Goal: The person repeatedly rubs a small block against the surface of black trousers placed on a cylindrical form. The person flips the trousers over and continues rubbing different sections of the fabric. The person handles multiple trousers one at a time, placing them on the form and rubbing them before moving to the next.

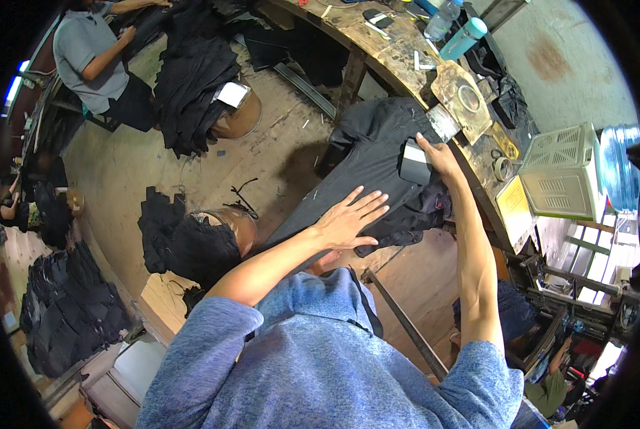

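A black garment [377, 157] hangs off the edge of a worn wooden workbench [388, 53] and drapes down toward the floor. My left hand [352, 218] lies flat on the lower part of the cloth, fingers spread. My right hand [438, 159] reaches higher up and presses a small grey rectangular piece [414, 163] against the garment near the bench edge. A metal plate [443, 121] sits just above that hand.
On the bench stand a teal bottle [464, 37] and a clear bottle [441, 19]. Black cloth is heaped on a stool [195, 86] and another stool [198, 247]. A seated person [95, 61] works at far left. A white crate [563, 171] is at right.
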`<state>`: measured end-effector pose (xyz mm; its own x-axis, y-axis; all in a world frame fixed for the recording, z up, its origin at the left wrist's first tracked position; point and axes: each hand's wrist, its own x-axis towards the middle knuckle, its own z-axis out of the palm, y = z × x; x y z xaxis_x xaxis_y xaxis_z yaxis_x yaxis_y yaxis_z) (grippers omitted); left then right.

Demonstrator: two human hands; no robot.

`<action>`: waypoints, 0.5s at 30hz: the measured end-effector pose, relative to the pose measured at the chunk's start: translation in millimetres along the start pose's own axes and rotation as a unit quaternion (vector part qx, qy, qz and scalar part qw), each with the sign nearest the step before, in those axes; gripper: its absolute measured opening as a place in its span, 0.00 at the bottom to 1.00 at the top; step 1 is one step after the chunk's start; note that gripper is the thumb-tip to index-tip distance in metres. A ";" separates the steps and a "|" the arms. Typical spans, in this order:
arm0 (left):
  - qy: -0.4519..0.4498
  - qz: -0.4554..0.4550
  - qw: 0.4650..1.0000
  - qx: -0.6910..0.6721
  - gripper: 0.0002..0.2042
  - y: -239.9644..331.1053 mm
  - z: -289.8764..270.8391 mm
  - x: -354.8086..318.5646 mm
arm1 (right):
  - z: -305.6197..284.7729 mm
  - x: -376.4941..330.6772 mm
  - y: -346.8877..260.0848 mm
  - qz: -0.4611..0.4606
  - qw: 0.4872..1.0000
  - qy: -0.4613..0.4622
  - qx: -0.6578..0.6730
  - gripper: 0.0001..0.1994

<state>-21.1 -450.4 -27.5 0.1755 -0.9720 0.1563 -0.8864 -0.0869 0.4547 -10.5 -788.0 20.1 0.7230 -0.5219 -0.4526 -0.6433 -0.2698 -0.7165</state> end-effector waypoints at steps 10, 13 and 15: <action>-0.014 -0.210 0.976 0.062 0.37 16.3 -20.5 -124.4 | -11.0 11.7 1.5 0.064 0.934 -0.324 0.137 0.31; -0.002 -0.121 0.992 0.023 0.34 -4.2 -19.2 -54.7 | -9.3 8.7 3.0 0.081 0.893 -0.325 0.300 0.27; 0.007 -0.062 0.998 0.020 0.33 -22.9 -20.8 -0.5 | -14.9 2.0 6.6 0.107 0.909 -0.236 0.327 0.29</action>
<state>8.0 -443.5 -19.7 0.2905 -0.9502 0.1128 -0.8735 -0.2152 0.4366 -17.1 -802.9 22.3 0.7259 -0.0585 -0.6853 -0.6063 0.4161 -0.6777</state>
